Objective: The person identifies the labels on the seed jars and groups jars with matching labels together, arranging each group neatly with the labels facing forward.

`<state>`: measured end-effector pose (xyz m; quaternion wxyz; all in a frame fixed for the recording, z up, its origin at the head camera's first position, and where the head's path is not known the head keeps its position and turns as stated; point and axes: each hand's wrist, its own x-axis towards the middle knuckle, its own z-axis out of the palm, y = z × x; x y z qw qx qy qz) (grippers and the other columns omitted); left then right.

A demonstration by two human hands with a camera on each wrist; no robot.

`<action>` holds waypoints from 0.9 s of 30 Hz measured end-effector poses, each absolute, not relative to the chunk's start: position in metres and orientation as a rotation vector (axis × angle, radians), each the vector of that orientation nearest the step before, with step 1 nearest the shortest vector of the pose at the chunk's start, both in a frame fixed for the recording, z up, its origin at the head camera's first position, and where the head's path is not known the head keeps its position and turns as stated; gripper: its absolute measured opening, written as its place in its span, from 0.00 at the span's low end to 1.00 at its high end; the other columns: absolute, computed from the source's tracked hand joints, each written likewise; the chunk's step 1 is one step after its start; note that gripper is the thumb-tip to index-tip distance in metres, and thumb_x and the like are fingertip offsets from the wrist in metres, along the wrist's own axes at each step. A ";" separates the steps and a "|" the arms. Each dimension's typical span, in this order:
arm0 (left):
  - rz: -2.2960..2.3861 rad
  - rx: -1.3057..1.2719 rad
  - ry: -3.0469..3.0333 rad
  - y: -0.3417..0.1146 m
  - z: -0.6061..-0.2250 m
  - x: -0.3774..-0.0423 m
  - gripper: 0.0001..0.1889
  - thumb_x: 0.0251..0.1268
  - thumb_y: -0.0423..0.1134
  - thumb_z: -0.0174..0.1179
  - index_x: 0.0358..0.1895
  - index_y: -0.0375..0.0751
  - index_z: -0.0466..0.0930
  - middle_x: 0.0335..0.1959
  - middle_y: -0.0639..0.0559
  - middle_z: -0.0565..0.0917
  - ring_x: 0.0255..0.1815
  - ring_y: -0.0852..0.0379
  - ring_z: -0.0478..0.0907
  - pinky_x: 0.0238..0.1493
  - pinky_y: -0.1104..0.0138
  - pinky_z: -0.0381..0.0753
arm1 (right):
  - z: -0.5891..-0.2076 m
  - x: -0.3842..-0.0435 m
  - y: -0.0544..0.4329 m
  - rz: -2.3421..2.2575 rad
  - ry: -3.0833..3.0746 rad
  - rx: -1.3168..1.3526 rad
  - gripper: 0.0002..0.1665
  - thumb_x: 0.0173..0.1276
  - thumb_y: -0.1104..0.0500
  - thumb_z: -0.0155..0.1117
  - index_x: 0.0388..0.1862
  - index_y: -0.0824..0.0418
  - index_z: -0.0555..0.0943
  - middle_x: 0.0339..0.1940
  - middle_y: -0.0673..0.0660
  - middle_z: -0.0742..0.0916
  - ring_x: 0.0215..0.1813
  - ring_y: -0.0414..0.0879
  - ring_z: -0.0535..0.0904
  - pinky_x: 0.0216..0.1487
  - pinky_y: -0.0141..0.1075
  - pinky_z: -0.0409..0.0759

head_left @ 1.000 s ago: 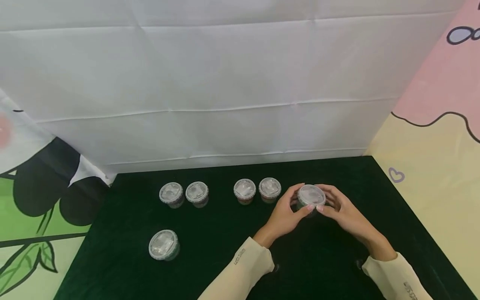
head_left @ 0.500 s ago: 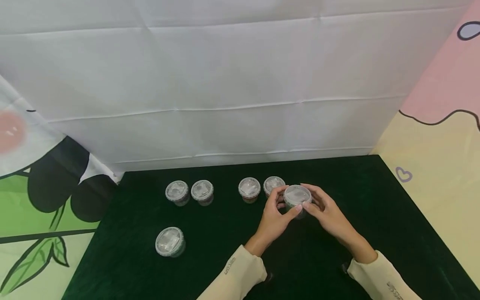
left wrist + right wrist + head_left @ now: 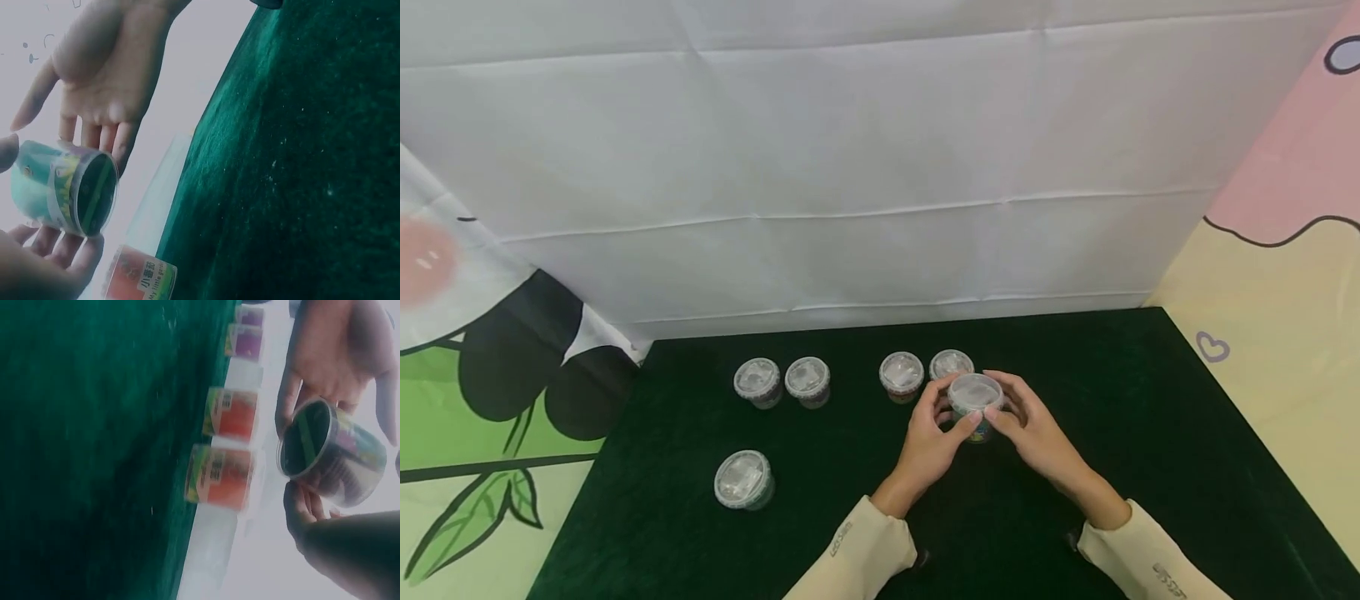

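A clear plastic tub (image 3: 976, 392) with a whitish lid is held between both hands above the dark green tabletop (image 3: 850, 508). My left hand (image 3: 931, 433) curls round its left side, and my right hand (image 3: 1036, 427) curls round the right, thumbs meeting at the front below the lid. Both wrist views show the tub's (image 3: 65, 187) printed wrap and its dark underside. Just behind it sits another lidded tub (image 3: 951, 363), partly covered by the left fingers. To the left of that stands a tub (image 3: 901, 375) with reddish contents.
Two lidded tubs, the outer one (image 3: 757, 381) and its neighbour (image 3: 808, 381), stand at the back left; purple tubs (image 3: 245, 342) show in the right wrist view. A larger-looking tub (image 3: 743, 480) is nearer the front left. A white cloth wall (image 3: 880, 167) rises behind the table.
Both hands have carried the tub leftward, so it now overlaps the rear right tub in the head view. The head view has shifted slightly. The other tubs stay put on the table.
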<state>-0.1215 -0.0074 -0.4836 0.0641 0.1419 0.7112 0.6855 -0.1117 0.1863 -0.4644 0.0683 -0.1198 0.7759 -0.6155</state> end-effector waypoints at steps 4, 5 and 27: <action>2.061 0.387 2.171 -0.012 -0.481 -0.118 0.30 0.78 0.42 0.64 0.77 0.43 0.65 0.69 0.43 0.76 0.66 0.48 0.75 0.70 0.49 0.76 | -0.467 -0.113 0.180 -1.867 2.315 -0.385 0.33 0.86 0.57 0.54 0.82 0.65 0.58 0.81 0.70 0.66 0.82 0.69 0.60 0.76 0.67 0.65; 2.051 0.382 2.176 -0.014 -0.481 -0.118 0.30 0.78 0.42 0.63 0.77 0.43 0.65 0.69 0.43 0.75 0.66 0.47 0.75 0.70 0.48 0.75 | -0.467 -0.113 0.179 -1.866 2.301 -0.386 0.33 0.86 0.56 0.53 0.83 0.65 0.58 0.82 0.70 0.65 0.83 0.69 0.59 0.77 0.67 0.64; 2.013 0.320 2.178 -0.046 -0.486 -0.108 0.28 0.82 0.43 0.57 0.78 0.40 0.65 0.73 0.43 0.73 0.70 0.45 0.74 0.69 0.54 0.75 | -0.470 -0.111 0.157 -1.822 2.179 -0.395 0.32 0.87 0.55 0.50 0.83 0.64 0.58 0.83 0.70 0.62 0.84 0.69 0.55 0.79 0.67 0.59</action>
